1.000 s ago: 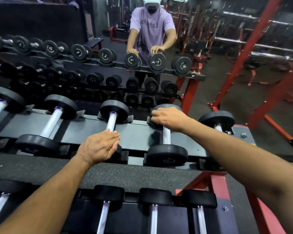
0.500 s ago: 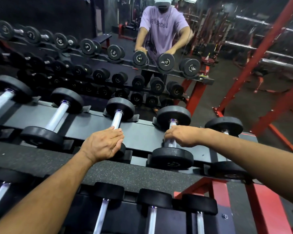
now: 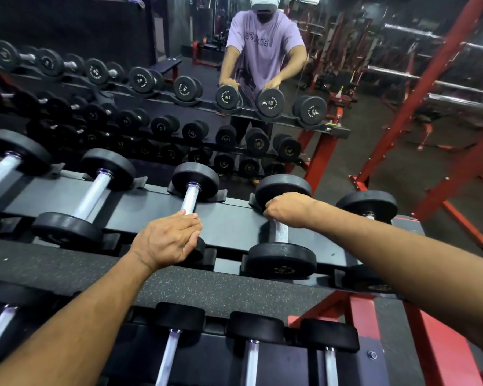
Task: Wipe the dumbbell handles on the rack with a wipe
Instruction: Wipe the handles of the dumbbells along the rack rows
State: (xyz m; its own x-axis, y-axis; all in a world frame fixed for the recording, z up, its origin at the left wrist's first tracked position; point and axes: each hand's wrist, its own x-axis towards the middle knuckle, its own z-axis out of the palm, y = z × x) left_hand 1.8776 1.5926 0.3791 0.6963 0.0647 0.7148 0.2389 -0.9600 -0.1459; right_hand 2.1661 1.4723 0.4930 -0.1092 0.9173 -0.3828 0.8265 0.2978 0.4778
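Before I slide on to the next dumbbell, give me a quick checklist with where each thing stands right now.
1. Right hand wrapped around the handle being wiped: ok, at its far end.
2. Wipe in that hand: cannot tell, none shows.
3. Near end of that handle wiped: cannot tell; it is bare below the fist.
4. Left hand steadying the neighbouring dumbbell: ok, on its near end.
5. Dumbbell being wiped seated on the rack: ok.
6. Next dumbbell to the right is free: ok, nothing on it.
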